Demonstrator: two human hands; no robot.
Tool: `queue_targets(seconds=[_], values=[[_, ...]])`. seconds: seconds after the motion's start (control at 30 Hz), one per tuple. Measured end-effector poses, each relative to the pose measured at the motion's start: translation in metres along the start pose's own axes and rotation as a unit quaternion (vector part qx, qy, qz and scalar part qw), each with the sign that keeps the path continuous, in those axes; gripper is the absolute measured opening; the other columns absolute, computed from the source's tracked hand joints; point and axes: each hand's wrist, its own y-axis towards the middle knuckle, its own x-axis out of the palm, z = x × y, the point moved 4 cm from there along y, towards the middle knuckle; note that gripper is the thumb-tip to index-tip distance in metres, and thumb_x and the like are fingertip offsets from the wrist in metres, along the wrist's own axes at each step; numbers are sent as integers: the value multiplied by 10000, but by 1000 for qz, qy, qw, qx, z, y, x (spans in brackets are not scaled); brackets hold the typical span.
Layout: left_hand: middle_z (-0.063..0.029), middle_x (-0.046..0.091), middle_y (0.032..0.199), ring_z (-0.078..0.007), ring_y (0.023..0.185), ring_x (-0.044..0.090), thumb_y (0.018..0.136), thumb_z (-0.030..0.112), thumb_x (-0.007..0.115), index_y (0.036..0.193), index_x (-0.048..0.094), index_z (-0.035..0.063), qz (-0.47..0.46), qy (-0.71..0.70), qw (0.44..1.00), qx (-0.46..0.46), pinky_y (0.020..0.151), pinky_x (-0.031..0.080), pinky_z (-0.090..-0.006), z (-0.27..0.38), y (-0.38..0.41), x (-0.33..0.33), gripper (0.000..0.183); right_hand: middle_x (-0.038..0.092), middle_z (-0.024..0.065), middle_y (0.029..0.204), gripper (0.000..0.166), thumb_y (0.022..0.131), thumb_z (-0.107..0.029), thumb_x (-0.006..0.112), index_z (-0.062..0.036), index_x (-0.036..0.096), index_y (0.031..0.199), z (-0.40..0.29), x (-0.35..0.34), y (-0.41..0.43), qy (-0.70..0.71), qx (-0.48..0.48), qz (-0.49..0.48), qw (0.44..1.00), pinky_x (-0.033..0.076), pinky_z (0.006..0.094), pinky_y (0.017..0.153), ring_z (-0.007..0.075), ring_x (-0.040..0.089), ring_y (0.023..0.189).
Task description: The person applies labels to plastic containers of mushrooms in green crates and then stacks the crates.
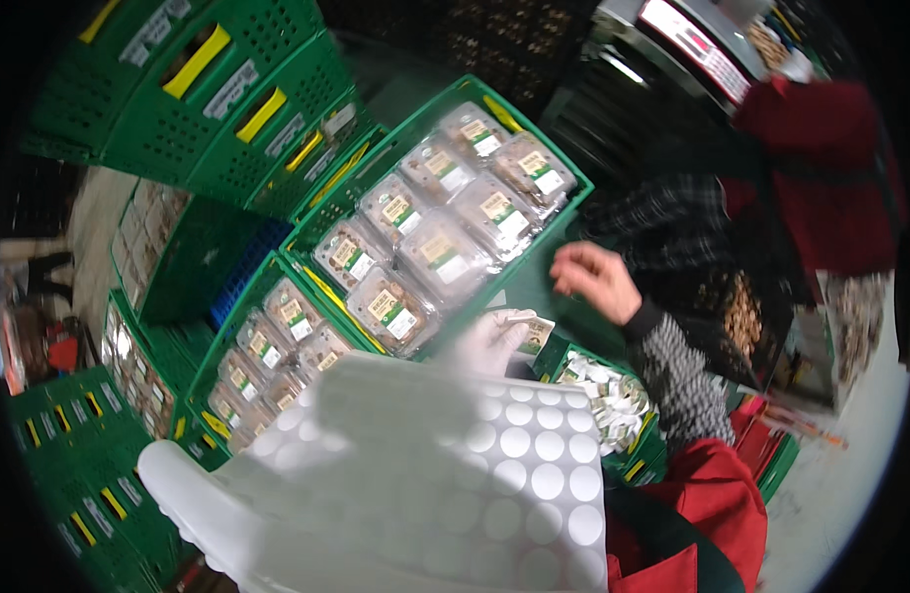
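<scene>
My left hand point(492, 341), in a pale glove, pinches a printed paper label point(536, 335) beside a green crate. My right hand point(599, 282) is bare, its fingers loosely curled, with nothing seen in it; it hovers right of that crate. Clear plastic punnets point(395, 311) with printed labels fill the green plastic crate point(521, 259). Below my hands, a small green crate point(636, 445) holds many loose labels point(610, 400). A large sheet with round white stickers point(547, 445) covers the lower middle and hides my left forearm. Part of the sheet is blurred.
Another crate of punnets point(277, 356) adjoins at the left. Stacked green crates point(203, 81) rise behind it. A co-worker in a dark red garment point(818, 170) and plaid sleeves is at the right, near a dark container of small brown pieces point(740, 319). A lit machine panel point(692, 48) stands at the upper right.
</scene>
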Motion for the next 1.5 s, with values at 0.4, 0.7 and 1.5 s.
queue_targets(seconds=[0.4,0.7,1.5], values=[[-57,685,915,-97,789,611,858,67,664,985,673,-15,-345,246,906,16,680,488,-228,-35,-239,73,151,628,6,762,160,855,-132,684,7,646,926,55,197,-403,128,-78,518,842,453,233,641,68,538,703],[-69,679,901,-89,778,614,870,109,669,1012,665,-35,-535,258,747,-300,690,486,-212,-121,-464,136,202,614,-23,770,116,905,-91,622,-4,597,832,129,314,-620,277,-97,781,551,438,205,607,33,526,700],[-143,647,878,-272,891,635,825,386,686,1016,668,36,-643,410,643,76,768,488,-340,-302,-680,167,399,580,133,1197,667,835,-530,637,31,558,1186,270,391,-843,511,-15,831,216,358,391,978,217,500,1170]])
